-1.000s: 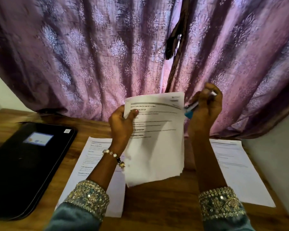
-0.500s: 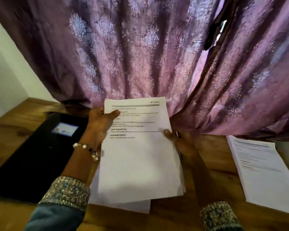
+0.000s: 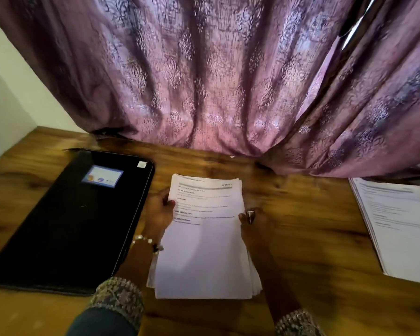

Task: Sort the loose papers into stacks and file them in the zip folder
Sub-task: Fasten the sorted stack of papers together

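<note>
While both hands are on the middle stack (image 3: 205, 241), the sorting looks well on but the filing has not begun. That stack lies on the table (image 3: 308, 251) just right of the folder (image 3: 66, 219), its sheets roughly squared but fanned a little at the near right corner. The left hand (image 3: 159, 214) grips the stack's left edge, thumb curled over the top sheet and fingers hidden beneath. The right hand (image 3: 251, 223) grips the right edge in the same way, and a small dark, shiny object sits between thumb and fingers; what it is cannot be told. The hands are apart, one on each side of the paper.

Well right of the folder, beyond the middle stack, a second stack (image 3: 398, 226) lies by the table's right side, partly cut off by the frame. No single loose sheets show on the wood between the two stacks, so the sorting seems near its end, though the table's far right is out of view.

The folder lies flat and shut, a label (image 3: 102, 177) on its cover; whether its zip is closed cannot be told. Left to do, as I judge it: square this stack, open the folder, and put both stacks inside, then zip it.
</note>
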